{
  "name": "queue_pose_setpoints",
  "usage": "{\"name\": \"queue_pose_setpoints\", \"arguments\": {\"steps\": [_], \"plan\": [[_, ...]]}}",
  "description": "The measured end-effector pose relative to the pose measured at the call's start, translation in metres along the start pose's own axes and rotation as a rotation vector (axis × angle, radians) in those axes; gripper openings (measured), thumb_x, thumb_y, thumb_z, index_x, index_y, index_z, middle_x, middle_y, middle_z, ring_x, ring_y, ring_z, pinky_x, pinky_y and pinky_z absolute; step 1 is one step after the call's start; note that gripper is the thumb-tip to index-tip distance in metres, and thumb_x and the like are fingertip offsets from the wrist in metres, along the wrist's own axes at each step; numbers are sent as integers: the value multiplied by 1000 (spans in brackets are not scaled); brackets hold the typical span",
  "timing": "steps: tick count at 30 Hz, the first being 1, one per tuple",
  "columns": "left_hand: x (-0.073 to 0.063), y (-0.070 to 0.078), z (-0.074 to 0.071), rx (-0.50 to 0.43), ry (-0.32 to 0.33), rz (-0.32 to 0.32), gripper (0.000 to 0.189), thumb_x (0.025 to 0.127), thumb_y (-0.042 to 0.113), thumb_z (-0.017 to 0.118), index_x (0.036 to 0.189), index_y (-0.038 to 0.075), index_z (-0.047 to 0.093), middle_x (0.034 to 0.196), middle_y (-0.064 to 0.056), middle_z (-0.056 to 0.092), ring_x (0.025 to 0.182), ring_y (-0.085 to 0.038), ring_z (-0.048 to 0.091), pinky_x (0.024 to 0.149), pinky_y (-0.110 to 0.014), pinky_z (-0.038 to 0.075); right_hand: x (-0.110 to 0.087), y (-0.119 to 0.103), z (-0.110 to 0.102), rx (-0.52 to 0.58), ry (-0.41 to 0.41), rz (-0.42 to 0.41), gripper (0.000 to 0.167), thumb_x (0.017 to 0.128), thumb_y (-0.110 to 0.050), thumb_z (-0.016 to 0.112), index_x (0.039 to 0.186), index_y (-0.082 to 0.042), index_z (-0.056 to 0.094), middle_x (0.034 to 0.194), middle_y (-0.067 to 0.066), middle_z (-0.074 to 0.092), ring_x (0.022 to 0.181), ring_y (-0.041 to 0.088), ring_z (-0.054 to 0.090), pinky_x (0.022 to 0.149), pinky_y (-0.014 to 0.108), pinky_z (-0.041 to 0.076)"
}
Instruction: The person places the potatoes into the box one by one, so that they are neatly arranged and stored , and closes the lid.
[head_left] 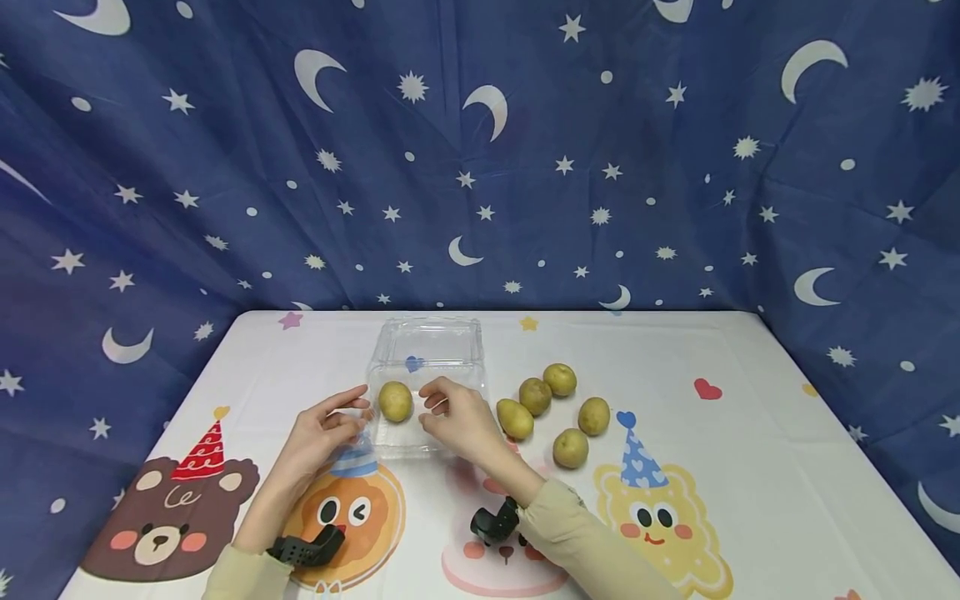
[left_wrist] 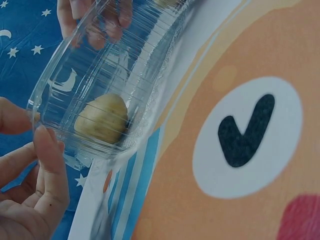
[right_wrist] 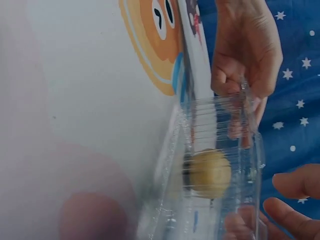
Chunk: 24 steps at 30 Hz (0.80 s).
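A clear plastic container [head_left: 411,442] with its lid [head_left: 427,340] folded back stands on the table, one yellow potato [head_left: 395,402] inside it at the left. My left hand [head_left: 318,433] is at the container's left side; in the left wrist view its thumb [left_wrist: 47,155] and forefinger pinch the rim at a corner. Over the right part of the container is my right hand [head_left: 467,423], fingers loosely bent and holding nothing. Its fingertips reach inside the wall, apart from the potato. Closest to the right hand outside is another potato [head_left: 515,418].
Several more potatoes lie loose to the right of the container, among them a darker one [head_left: 535,397] and a front one [head_left: 571,448]. The white tablecloth [head_left: 787,467] has printed cartoon figures. A blue star-patterned curtain [head_left: 525,242] hangs behind the table's far edge.
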<state>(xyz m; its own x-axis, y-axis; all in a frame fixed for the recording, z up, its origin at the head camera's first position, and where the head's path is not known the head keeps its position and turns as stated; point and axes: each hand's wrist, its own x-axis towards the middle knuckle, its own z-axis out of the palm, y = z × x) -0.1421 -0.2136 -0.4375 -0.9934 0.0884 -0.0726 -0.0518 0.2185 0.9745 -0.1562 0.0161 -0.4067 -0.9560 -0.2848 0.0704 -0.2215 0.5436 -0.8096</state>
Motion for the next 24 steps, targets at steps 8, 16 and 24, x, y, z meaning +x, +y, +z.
{"name": "queue_pose_setpoints", "arguments": {"steps": [8, 16, 24], "plan": [[0, 0, 1, -21, -10, -4, 56, 86, -1, 61, 140, -3, 45, 107, 0, 61, 78, -2, 61, 67, -20, 53, -14, 4, -13, 128, 7, -57, 27, 83, -6, 66, 110, -4, 65, 100, 14, 70, 90, 20, 66, 85, 37, 54], [-2, 1, 1, -32, -11, 3, 56, 87, 0, 61, 140, -1, 45, 107, 2, 61, 80, 0, 61, 67, -20, 53, -23, 12, -21, 228, 19, -74, 28, 85, -4, 65, 113, -2, 63, 105, 17, 67, 95, 21, 64, 88, 38, 53], [-1, 1, 0, -38, -15, 6, 56, 87, -1, 61, 140, -3, 44, 104, 7, 62, 78, 1, 61, 67, -19, 53, -32, 15, -28, 249, 50, -81, 28, 84, -3, 66, 112, -4, 64, 104, 14, 69, 96, 22, 66, 89, 35, 54]]}}
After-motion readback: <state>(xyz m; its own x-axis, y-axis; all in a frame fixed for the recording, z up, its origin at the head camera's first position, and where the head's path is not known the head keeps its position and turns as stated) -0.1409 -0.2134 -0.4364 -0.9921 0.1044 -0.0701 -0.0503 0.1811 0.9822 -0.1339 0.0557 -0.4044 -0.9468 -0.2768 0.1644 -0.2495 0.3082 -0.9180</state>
